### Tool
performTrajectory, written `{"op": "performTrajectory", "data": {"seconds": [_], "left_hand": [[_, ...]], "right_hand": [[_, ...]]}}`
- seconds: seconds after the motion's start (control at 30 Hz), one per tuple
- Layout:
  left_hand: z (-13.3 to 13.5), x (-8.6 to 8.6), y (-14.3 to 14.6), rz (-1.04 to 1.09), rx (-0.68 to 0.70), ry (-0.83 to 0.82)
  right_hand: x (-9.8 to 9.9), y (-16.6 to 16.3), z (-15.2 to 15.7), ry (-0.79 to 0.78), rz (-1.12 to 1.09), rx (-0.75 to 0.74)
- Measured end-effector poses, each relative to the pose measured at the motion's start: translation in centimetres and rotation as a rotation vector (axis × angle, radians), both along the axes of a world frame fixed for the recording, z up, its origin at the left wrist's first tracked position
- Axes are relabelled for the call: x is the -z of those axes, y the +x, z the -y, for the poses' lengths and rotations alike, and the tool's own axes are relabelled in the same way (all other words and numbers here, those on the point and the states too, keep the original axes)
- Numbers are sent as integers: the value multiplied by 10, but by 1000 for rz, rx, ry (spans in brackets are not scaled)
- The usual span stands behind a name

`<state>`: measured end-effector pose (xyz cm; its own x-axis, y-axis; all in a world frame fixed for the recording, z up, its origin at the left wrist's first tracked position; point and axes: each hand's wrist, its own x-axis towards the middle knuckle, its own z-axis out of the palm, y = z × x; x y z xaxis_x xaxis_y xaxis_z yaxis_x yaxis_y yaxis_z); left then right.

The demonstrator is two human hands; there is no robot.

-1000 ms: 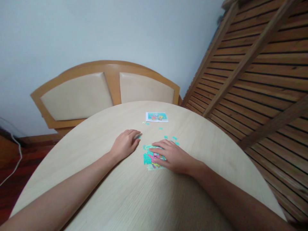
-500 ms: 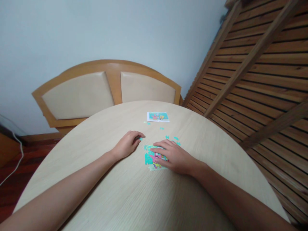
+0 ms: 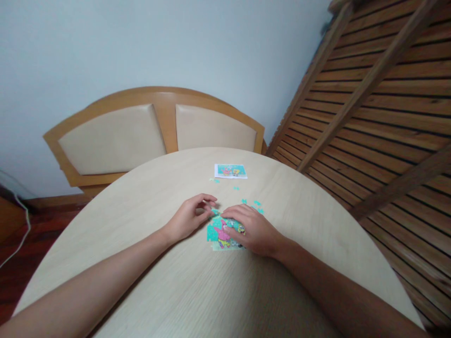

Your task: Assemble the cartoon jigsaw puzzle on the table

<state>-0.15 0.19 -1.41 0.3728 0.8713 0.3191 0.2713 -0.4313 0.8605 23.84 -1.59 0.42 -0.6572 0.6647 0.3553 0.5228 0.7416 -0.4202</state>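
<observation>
A partly built teal jigsaw puzzle (image 3: 219, 234) with pink and yellow cartoon figures lies on the round pale wooden table (image 3: 197, 281). My right hand (image 3: 250, 228) rests on its right half, fingers bent and pressing down on it. My left hand (image 3: 190, 217) sits at the puzzle's top left corner, thumb and fingers pinched together at the edge; whatever is between them is too small to make out. Loose teal pieces (image 3: 256, 204) lie just beyond my right hand.
A small picture card (image 3: 230, 171) with the same cartoon lies farther back on the table, with a few stray pieces near it. Behind the table stands a wooden bench back with cream pads (image 3: 155, 134). A slatted wooden wall (image 3: 380, 108) runs along the right.
My left hand slid right from the bare table to the puzzle's top left corner and closed into a pinch. My right hand stayed on the puzzle, fingers curling slightly.
</observation>
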Motion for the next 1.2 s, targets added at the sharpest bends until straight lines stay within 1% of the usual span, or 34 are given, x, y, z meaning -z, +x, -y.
{"op": "performTrajectory", "data": {"seconds": [0.1,0.23,0.3,0.37,0.4,0.43,0.5,0.57,0.67,0.73,0.83,1.03,1.2], "left_hand": [[12,-5,11,35,38,-15],[22,-7,21,41,76,-1],[24,-8,22,8,60,50],[27,-9,21,-74,49,140],[28,-10,20,-141,73,195],[30,-11,19,-221,116,252],[33,-13,18,-404,249,353],[36,-14,17,-554,345,420],[37,-15,15,-655,359,473],[36,-18,13,-675,339,502],[35,-23,11,-694,326,527],[33,-24,8,-711,332,513],[33,-24,8,-719,333,510]], "right_hand": [[2,-5,1,-11,-122,70],[6,-8,1,-41,-218,41],[4,-7,0,-71,-240,36],[1,-2,-5,-110,-266,70],[-1,2,-8,-131,-290,107],[-2,7,-12,-152,-325,162],[-3,16,-21,-199,-375,265],[-1,25,-29,-252,-400,336],[4,32,-36,-326,-434,370],[6,33,-37,-347,-433,366],[8,32,-37,-336,-388,363],[12,36,-38,-353,-321,318],[11,39,-38,-289,-216,312]]}}
